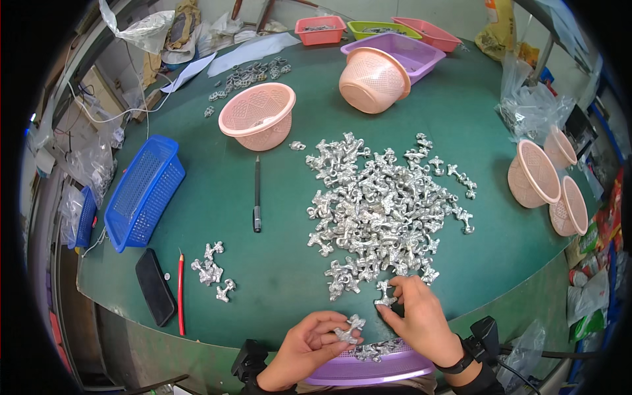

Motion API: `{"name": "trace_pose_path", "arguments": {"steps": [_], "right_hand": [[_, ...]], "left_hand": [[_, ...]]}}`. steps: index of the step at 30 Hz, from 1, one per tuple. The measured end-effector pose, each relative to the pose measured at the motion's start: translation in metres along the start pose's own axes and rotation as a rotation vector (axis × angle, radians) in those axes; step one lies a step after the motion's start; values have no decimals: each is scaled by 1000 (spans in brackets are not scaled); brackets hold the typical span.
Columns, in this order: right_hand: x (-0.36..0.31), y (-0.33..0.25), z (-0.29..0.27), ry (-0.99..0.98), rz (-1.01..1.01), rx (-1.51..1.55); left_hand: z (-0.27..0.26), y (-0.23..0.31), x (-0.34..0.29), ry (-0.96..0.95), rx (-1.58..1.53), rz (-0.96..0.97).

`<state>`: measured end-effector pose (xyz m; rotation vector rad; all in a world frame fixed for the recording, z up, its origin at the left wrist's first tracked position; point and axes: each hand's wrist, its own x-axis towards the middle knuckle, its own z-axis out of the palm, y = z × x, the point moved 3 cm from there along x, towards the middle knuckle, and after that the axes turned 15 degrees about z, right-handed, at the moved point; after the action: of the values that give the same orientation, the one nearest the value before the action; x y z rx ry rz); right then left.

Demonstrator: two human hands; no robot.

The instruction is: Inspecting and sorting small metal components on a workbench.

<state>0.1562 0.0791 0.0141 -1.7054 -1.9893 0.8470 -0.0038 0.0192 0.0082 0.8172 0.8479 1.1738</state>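
Near the table's front edge, my left hand is closed around a small silvery metal casting, held between thumb and fingers. To its right, my right hand pinches a second metal casting at the near edge of the pile. The large pile of like castings spreads over the middle right of the green table. Below my hands, a purple basket at the table's edge holds several more castings. A small group of castings lies apart at the left.
A black phone, a red pencil and a black pen lie at left. A blue basket stands beyond them. Pink baskets stand at the back and right. Grey metal rings lie far back, near a purple tray.
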Motion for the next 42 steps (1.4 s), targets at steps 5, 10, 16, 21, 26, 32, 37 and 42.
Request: {"name": "trace_pose_path", "arguments": {"steps": [5, 10, 16, 21, 26, 32, 37, 42], "right_hand": [[-4, 2, -2, -88, 172, 96], [-9, 25, 1, -227, 335, 533], [-22, 11, -9, -572, 443, 1114], [-27, 2, -9, -619, 349, 1082], [-28, 2, -10, -618, 326, 1068], [-27, -2, -13, -637, 322, 1063], [-28, 1, -13, -721, 332, 1058], [-28, 1, -13, -732, 320, 1064]], "left_hand": [[9, -2, 4, 14, -66, 13], [14, -6, 4, 0, -55, 69], [22, -5, 6, 101, -3, 136], [25, -11, 4, 134, 86, 222], [28, -13, 2, 177, 139, 256], [34, -12, -1, 260, -23, 322], [32, -15, -1, 266, -19, 262], [33, -14, -1, 259, -23, 283]]}}
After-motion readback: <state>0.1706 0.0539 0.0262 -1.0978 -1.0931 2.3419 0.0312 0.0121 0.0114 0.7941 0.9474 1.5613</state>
